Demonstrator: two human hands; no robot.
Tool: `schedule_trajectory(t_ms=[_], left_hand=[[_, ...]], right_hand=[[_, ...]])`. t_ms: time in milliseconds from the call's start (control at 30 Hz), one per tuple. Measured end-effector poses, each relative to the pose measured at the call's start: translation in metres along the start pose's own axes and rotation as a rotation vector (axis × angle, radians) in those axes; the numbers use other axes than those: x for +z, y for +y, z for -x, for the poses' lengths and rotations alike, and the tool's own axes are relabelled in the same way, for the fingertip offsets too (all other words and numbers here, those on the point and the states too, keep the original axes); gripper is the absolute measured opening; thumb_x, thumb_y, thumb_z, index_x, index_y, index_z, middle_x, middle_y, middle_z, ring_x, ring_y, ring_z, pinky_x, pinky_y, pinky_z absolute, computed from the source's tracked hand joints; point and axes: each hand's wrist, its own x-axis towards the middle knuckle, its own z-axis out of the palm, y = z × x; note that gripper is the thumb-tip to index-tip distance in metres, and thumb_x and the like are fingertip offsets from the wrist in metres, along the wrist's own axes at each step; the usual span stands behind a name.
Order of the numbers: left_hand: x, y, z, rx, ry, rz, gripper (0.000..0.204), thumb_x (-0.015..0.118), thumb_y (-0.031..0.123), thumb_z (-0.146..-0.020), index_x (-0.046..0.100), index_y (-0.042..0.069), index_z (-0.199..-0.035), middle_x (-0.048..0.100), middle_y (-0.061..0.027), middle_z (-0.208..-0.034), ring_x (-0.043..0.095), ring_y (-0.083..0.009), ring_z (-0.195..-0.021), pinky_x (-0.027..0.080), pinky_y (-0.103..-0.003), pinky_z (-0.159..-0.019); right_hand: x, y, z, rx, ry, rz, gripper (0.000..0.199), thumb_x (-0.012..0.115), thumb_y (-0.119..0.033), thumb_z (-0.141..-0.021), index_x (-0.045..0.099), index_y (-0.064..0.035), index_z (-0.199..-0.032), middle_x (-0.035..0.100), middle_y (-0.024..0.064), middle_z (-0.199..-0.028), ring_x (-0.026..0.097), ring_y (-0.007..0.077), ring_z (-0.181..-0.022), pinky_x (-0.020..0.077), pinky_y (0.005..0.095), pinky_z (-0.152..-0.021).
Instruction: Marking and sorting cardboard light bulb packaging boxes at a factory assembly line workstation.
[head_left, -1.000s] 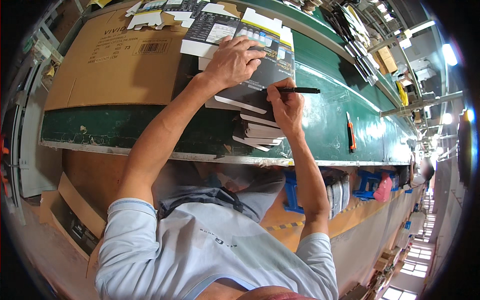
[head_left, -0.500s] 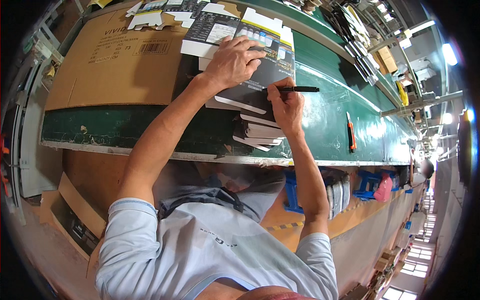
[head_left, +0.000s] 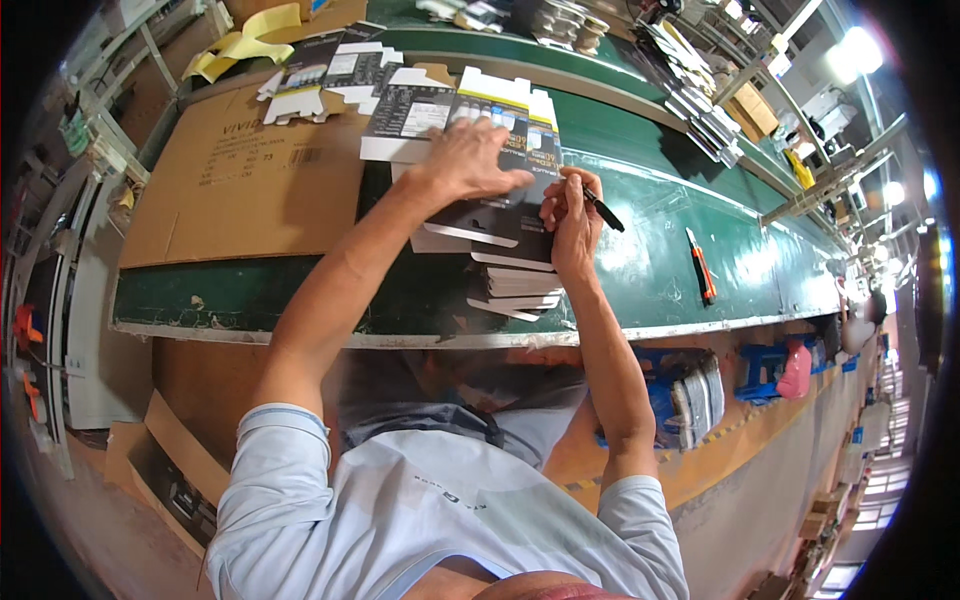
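Observation:
My left hand (head_left: 468, 162) lies with its fingers spread over the top of a stack of flat, unfolded black printed cartons (head_left: 488, 222), which have white flaps and a yellow stripe. At the stack's right edge, my right hand (head_left: 574, 222) is closed around a black marker pen (head_left: 604, 210). The pen's rear end slants down to the right, and its tip is hidden by the fingers. More folded cartons (head_left: 515, 285) jut out below the stack, toward the table's near edge.
A large brown cardboard sheet (head_left: 240, 190) covers the left of the green table (head_left: 640, 270). An orange utility knife (head_left: 702, 268) lies to the right. Loose cartons (head_left: 335, 70) and yellow wrapping (head_left: 245, 45) lie at the far left. Below stands an open cardboard box (head_left: 165, 460).
The pen has swung from nearly level to slanting down, as my right hand turned. My left fingers have spread, with the thumb held out. The whole view has shifted slightly.

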Motion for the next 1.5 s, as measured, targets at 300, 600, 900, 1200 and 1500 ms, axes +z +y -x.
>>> schedule_trajectory(t_ms=[300, 600, 900, 1200, 1500], left_hand=[[-0.001, -0.004, 0.041, 0.186, 0.046, 0.014, 0.063, 0.066, 0.025, -0.071, 0.06, 0.003, -0.13, 0.057, -0.0173, -0.134, 0.051, -0.0358, -0.126, 0.042, -0.054, -0.107], [-0.034, -0.065, 0.159, 0.249, 0.302, 0.011, 0.026, 0.068, 0.009, -0.081, 0.068, -0.002, -0.106, 0.07, -0.0138, -0.1, 0.065, -0.0297, -0.093, 0.053, -0.037, -0.085], [0.05, -0.076, 0.168, -0.717, 0.228, 1.874, 0.049, 0.056, 0.052, -0.1, 0.062, 0.005, -0.11, 0.068, -0.0076, -0.083, 0.065, -0.0164, -0.067, 0.049, -0.027, -0.06], [0.013, -0.147, 0.15, -0.557, 0.903, 1.864, 0.014, 0.062, 0.015, -0.095, 0.067, 0.005, -0.104, 0.07, -0.0068, -0.099, 0.068, -0.0197, -0.091, 0.057, -0.04, -0.082], [-0.03, -0.231, 0.2, -0.543, 0.841, 1.549, 0.054, 0.061, 0.002, -0.093, 0.044, 0.01, -0.144, 0.062, -0.0131, -0.125, 0.063, -0.0305, -0.117, 0.059, -0.044, -0.093]], right_hand=[[-0.004, 0.005, 0.008, -0.03, -0.023, 0.053, 0.026, 0.055, -0.031, -0.106, 0.056, -0.0072, -0.116, 0.06, 0.0034, -0.083, 0.054, 0.0071, -0.061, 0.0372, 0.0208, -0.049], [-0.007, 0.001, 0.009, -0.049, -0.046, 0.123, 0.024, 0.052, -0.029, -0.107, 0.059, -0.0065, -0.113, 0.059, 0.0011, -0.082, 0.052, 0.0047, -0.061, 0.0359, 0.0201, -0.049], [0.001, -0.003, 0.007, -0.045, -0.081, 0.175, 0.026, 0.053, -0.03, -0.107, 0.058, -0.0053, -0.113, 0.061, 0.0027, -0.081, 0.052, 0.0052, -0.059, 0.0363, 0.0197, -0.048], [-0.004, 0.002, 0.011, -0.044, -0.072, 0.226, 0.024, 0.053, -0.029, -0.106, 0.058, -0.0071, -0.115, 0.06, 0.0015, -0.081, 0.05, 0.0047, -0.06, 0.0339, 0.0189, -0.048], [0.004, 0.0, 0.012, -0.095, -0.083, 0.299, 0.027, 0.053, -0.031, -0.106, 0.058, -0.0053, -0.114, 0.061, 0.0023, -0.083, 0.052, 0.005, -0.063, 0.0358, 0.0191, -0.05]])
